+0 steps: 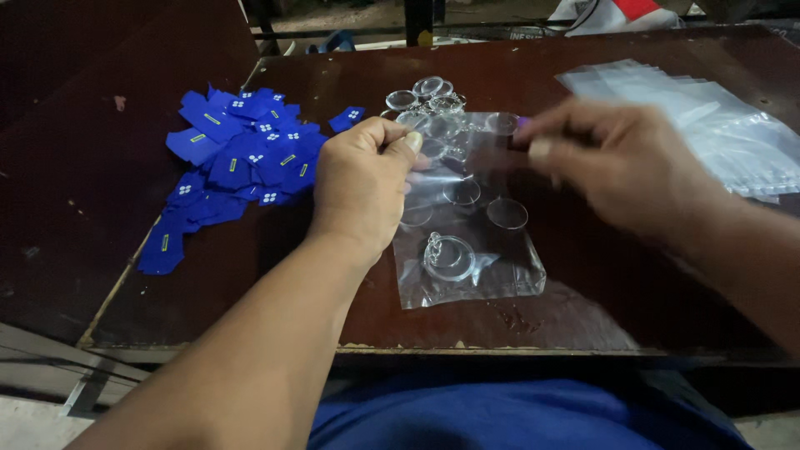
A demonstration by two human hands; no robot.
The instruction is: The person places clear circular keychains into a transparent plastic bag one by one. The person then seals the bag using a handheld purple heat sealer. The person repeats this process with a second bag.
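Note:
My left hand [364, 185] pinches the upper left edge of a small clear plastic bag [492, 275] that hangs down onto the dark brown table [250, 283]. Inside the bag's lower part lies a round clear acrylic keychain [448, 255]. My right hand [621, 167] is blurred at the bag's upper right edge, fingers closed near its opening; what it grips is unclear. Several loose clear acrylic discs [429, 93] lie on the table behind and under the bag, one disc [507, 213] showing through it.
A heap of small blue paper tags [237, 154] with white and yellow marks lies to the left. A stack of clear plastic bags [708, 125] lies at the right rear. The table's worn front edge [417, 348] is near my blue-clad lap.

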